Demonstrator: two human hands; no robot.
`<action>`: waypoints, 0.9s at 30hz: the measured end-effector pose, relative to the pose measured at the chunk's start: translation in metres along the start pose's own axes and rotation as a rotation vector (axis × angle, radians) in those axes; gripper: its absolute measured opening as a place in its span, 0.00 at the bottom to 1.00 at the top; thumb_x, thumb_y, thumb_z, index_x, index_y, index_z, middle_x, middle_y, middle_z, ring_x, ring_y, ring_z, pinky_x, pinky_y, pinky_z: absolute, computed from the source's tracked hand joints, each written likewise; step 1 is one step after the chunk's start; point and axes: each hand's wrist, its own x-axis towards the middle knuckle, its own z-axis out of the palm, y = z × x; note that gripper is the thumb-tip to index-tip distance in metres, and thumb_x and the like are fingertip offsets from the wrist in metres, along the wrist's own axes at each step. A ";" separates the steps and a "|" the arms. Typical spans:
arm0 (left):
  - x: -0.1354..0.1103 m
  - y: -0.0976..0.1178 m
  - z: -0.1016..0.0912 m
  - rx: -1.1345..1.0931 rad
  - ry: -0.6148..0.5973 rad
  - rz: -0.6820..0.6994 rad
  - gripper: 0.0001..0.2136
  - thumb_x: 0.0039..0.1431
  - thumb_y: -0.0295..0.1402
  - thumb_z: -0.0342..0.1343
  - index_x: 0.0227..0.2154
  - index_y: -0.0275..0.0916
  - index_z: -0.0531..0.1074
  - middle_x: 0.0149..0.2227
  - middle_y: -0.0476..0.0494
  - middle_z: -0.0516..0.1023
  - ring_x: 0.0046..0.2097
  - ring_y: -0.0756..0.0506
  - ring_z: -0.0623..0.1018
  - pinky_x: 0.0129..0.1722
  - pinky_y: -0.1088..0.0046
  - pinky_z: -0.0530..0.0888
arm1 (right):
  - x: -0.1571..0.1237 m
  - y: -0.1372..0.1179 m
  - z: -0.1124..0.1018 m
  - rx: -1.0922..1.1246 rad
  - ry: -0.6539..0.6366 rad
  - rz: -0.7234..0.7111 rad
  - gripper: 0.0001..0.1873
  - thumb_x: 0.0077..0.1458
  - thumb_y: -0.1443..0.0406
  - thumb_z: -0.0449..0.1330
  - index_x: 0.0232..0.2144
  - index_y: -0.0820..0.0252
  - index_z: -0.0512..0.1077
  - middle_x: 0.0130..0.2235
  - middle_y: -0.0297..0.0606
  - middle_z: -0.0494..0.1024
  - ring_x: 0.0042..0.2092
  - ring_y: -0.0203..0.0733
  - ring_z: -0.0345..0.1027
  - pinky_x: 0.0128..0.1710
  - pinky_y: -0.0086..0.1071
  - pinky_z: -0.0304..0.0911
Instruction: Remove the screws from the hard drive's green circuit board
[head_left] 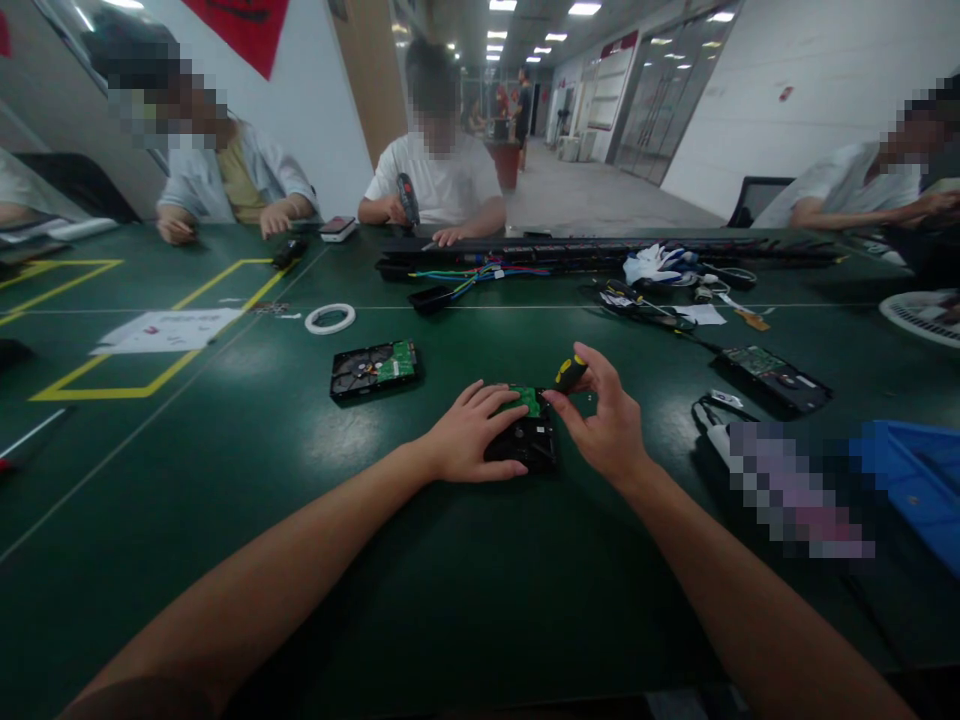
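A black hard drive with a green circuit board lies on the green table in front of me. Across its left part rests my left hand, open with fingers spread, hiding much of the drive. My right hand is closed round a screwdriver with a black and yellow handle. Its thumb and fingertips are at the board's right edge, and the screwdriver's tip is too small to make out. To the left lies a second hard drive, board side up. Farther right is a third hard drive.
A white ring and paper sheets lie to the left. Long black strips with coloured wires stretch across the back. White gloves and a blue bin are at right. Across the table, a person holds a power screwdriver.
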 end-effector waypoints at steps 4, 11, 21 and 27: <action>-0.001 -0.001 0.000 -0.016 -0.003 0.000 0.43 0.66 0.63 0.63 0.75 0.44 0.66 0.74 0.29 0.68 0.76 0.23 0.65 0.77 0.29 0.54 | 0.002 -0.001 -0.002 -0.054 0.036 0.002 0.36 0.70 0.60 0.68 0.74 0.41 0.62 0.57 0.42 0.83 0.45 0.49 0.83 0.52 0.50 0.83; 0.000 0.001 -0.001 -0.006 -0.005 -0.014 0.42 0.67 0.65 0.61 0.74 0.44 0.67 0.74 0.29 0.68 0.77 0.24 0.64 0.78 0.31 0.54 | 0.003 -0.007 -0.004 -0.017 0.010 0.001 0.36 0.72 0.64 0.63 0.76 0.39 0.60 0.63 0.43 0.81 0.49 0.52 0.83 0.54 0.54 0.82; 0.000 0.002 -0.002 -0.009 0.001 -0.011 0.41 0.67 0.63 0.62 0.74 0.42 0.67 0.74 0.28 0.68 0.77 0.24 0.65 0.78 0.31 0.53 | 0.002 -0.007 -0.004 0.071 -0.028 -0.017 0.33 0.73 0.64 0.61 0.75 0.41 0.60 0.62 0.43 0.81 0.53 0.52 0.83 0.57 0.55 0.81; -0.001 0.001 -0.002 -0.022 0.006 -0.007 0.42 0.66 0.62 0.64 0.75 0.45 0.65 0.74 0.30 0.68 0.77 0.23 0.65 0.78 0.30 0.54 | 0.007 -0.010 -0.008 -0.070 0.083 -0.095 0.29 0.69 0.63 0.68 0.68 0.42 0.67 0.53 0.41 0.80 0.46 0.50 0.79 0.46 0.50 0.82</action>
